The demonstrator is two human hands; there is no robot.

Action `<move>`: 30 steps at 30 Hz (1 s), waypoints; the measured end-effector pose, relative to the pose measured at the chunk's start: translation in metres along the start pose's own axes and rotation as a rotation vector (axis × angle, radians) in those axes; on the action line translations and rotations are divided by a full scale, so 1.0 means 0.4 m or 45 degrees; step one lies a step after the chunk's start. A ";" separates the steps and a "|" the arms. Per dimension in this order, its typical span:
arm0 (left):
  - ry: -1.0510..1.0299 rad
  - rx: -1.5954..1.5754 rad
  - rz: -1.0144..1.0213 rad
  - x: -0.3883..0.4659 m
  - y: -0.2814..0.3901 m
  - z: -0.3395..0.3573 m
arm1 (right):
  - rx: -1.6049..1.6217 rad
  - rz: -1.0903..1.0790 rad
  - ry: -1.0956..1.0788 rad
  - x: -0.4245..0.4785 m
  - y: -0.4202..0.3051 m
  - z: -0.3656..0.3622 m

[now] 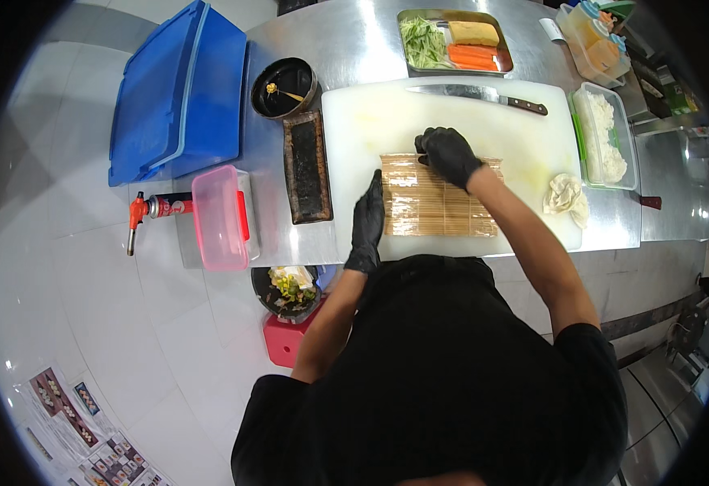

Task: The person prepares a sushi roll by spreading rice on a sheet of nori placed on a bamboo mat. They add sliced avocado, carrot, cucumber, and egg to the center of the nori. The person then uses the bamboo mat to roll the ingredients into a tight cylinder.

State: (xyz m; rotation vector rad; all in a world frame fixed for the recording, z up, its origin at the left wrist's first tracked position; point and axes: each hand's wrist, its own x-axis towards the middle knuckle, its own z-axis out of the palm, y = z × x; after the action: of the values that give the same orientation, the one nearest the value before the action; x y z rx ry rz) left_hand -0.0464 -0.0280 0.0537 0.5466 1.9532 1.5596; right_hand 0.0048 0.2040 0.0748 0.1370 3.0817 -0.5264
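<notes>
A bamboo rolling mat (433, 206) with a shiny plastic wrapping lies flat on the white cutting board (360, 121) before me. My left hand (367, 222), in a black glove, stands on edge along the mat's left side, its fingers straight and nothing visible in it. Over the mat's far edge is my right hand (448, 152), also gloved in black. Its fingers are curled, and what is under them is hidden. Beyond it a kitchen knife (463, 92) with a dark riveted handle rests across the board. A crumpled cloth (565, 197) sits at the board's right side.
A metal tray (412, 71) holds shredded cucumber, orange sticks and a yellow block. Rice fills a plastic container (630, 140) at right, near squeeze bottles (594, 45). Leftward are a dark rectangular plate (309, 167), a bowl (284, 91), a blue bin (208, 103) and a torch (154, 208).
</notes>
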 end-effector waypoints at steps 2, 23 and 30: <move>0.030 -0.011 -0.099 -0.022 -0.013 0.001 | 0.075 -0.014 0.135 -0.061 -0.088 -0.047; 0.254 0.105 -0.009 -0.008 0.033 0.079 | 0.068 -0.010 0.120 -0.059 -0.181 0.040; -0.032 -0.234 -0.225 -0.019 0.084 0.038 | -0.048 -0.054 0.074 -0.054 -0.181 0.034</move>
State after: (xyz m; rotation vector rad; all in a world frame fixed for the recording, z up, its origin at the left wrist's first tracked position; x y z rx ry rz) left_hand -0.0320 -0.0137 0.0852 0.3069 1.7649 1.5904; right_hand 0.0201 0.1296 0.0866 0.0885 3.1550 -0.4742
